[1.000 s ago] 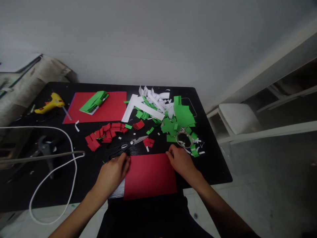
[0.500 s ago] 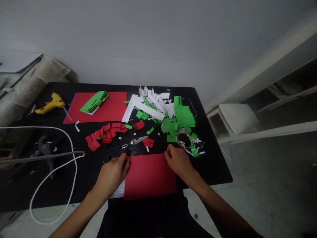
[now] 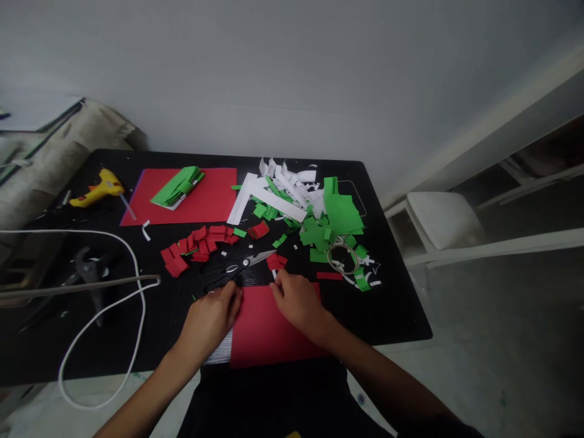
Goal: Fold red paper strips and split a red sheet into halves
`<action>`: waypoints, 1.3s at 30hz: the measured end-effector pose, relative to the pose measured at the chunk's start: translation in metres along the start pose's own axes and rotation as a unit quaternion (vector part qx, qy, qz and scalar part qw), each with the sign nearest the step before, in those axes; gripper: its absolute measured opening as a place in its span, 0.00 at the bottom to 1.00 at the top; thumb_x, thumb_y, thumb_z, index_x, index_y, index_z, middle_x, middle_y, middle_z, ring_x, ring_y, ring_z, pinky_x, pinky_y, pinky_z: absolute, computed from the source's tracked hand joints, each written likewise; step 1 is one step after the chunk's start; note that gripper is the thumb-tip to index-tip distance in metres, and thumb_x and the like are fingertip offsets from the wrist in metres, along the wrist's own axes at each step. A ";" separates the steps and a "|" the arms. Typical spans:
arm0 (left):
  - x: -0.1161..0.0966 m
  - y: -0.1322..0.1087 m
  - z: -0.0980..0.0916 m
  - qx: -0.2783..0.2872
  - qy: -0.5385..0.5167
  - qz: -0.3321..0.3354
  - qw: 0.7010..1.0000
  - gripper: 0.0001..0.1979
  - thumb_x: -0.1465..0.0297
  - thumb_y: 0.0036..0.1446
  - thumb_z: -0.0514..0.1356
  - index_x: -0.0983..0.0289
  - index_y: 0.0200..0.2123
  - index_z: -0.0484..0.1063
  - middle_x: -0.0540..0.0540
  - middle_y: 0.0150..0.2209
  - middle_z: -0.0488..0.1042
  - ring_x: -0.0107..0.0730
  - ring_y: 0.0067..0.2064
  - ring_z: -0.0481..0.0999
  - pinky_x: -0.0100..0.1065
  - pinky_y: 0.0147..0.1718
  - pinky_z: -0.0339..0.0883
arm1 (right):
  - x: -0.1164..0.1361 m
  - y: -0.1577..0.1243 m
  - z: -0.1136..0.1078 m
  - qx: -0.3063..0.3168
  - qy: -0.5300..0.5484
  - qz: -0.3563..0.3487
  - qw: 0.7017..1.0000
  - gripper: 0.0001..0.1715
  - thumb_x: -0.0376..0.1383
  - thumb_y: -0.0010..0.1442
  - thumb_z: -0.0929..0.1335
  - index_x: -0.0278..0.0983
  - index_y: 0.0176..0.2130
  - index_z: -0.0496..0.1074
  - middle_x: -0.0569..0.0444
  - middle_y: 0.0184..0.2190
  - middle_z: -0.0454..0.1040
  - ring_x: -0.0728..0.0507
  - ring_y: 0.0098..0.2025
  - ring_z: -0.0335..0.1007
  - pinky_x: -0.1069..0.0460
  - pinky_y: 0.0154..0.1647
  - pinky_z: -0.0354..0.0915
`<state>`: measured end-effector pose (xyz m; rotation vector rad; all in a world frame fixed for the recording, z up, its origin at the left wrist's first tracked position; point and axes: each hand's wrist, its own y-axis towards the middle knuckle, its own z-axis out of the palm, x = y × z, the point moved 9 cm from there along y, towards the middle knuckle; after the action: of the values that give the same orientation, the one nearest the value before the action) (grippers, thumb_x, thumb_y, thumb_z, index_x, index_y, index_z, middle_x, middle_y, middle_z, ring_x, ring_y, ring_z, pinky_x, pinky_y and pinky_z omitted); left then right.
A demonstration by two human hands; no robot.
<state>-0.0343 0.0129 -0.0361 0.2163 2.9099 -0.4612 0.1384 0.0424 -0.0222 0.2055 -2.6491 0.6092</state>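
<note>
A red sheet (image 3: pixel 269 331) lies at the table's front edge. My left hand (image 3: pixel 213 313), its fingers pressed together, rests at the sheet's upper left corner. Over the upper right part of the sheet is my right hand (image 3: pixel 297 301), fingers curled, its fingertips near the top edge. Just beyond the hands lie black-handled scissors (image 3: pixel 246 262) with parted blades and a small red paper piece (image 3: pixel 276 261). A narrow red strip (image 3: pixel 329 276) is right of my right hand. Folded red pieces (image 3: pixel 201 243) form a row beyond my left hand.
Green scraps (image 3: pixel 340 213) and white strips (image 3: pixel 278 204) are heaped at the back. Another red sheet (image 3: pixel 219 194) bears a green paper bundle (image 3: pixel 177 187). At left are a yellow glue gun (image 3: pixel 98 190), pliers (image 3: pixel 91 274) and a looping white cable (image 3: pixel 137 292). A tape ring (image 3: pixel 343 260) lies right.
My right hand has moved left along the red sheet's top edge, uncovering the narrow red strip. My left hand stays at the upper left corner. The view has shifted slightly.
</note>
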 end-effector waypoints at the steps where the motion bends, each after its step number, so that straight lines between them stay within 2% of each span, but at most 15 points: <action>1: 0.000 0.000 0.000 0.000 -0.002 0.001 1.000 0.14 0.62 0.72 0.48 0.62 0.43 0.71 0.59 0.37 0.82 0.45 0.38 0.84 0.35 0.31 0.67 | 0.000 0.001 0.001 0.000 0.001 0.002 1.000 0.09 0.37 0.72 0.65 0.37 0.47 0.73 0.47 0.43 0.83 0.39 0.45 0.82 0.51 0.40 0.63; 9: 0.000 0.001 0.001 0.013 0.008 -0.004 1.000 0.14 0.62 0.73 0.48 0.61 0.43 0.70 0.58 0.38 0.83 0.44 0.38 0.85 0.34 0.30 0.66 | -0.003 -0.001 -0.002 0.006 0.003 0.015 1.000 0.09 0.35 0.72 0.64 0.36 0.48 0.72 0.47 0.43 0.83 0.40 0.45 0.81 0.51 0.38 0.61; 14: 0.001 0.001 0.002 0.023 0.014 -0.009 1.000 0.14 0.62 0.73 0.48 0.61 0.43 0.70 0.57 0.37 0.82 0.44 0.38 0.84 0.34 0.31 0.66 | -0.011 -0.005 -0.007 0.021 -0.002 0.048 0.999 0.08 0.35 0.73 0.64 0.36 0.47 0.72 0.46 0.42 0.83 0.40 0.44 0.81 0.51 0.36 0.58; 19: 0.001 0.001 0.003 0.021 0.007 -0.009 1.000 0.14 0.62 0.73 0.48 0.61 0.44 0.70 0.58 0.38 0.82 0.45 0.39 0.84 0.35 0.32 0.67 | -0.021 -0.006 -0.009 0.004 0.004 0.046 0.999 0.07 0.35 0.73 0.64 0.36 0.44 0.72 0.48 0.40 0.83 0.41 0.41 0.80 0.50 0.34 0.56; 25: 0.001 0.000 0.001 0.024 -0.006 -0.013 1.000 0.14 0.62 0.73 0.48 0.61 0.44 0.70 0.58 0.38 0.82 0.45 0.40 0.84 0.36 0.33 0.68 | -0.040 -0.009 -0.010 -0.015 0.014 0.055 0.998 0.06 0.35 0.72 0.65 0.37 0.43 0.72 0.49 0.36 0.82 0.41 0.39 0.80 0.50 0.33 0.55; 39: 0.001 0.001 0.003 0.036 0.009 -0.012 0.999 0.14 0.62 0.74 0.47 0.61 0.46 0.69 0.58 0.40 0.82 0.46 0.41 0.84 0.36 0.34 0.68 | -0.085 -0.022 -0.029 -0.053 0.042 0.096 0.993 0.07 0.35 0.71 0.66 0.37 0.38 0.71 0.51 0.33 0.80 0.42 0.36 0.77 0.51 0.34 0.57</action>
<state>-0.0346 0.0127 -0.0396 0.1979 2.9193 -0.5726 0.2311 0.0396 -0.0265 -0.1064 -2.6290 0.5219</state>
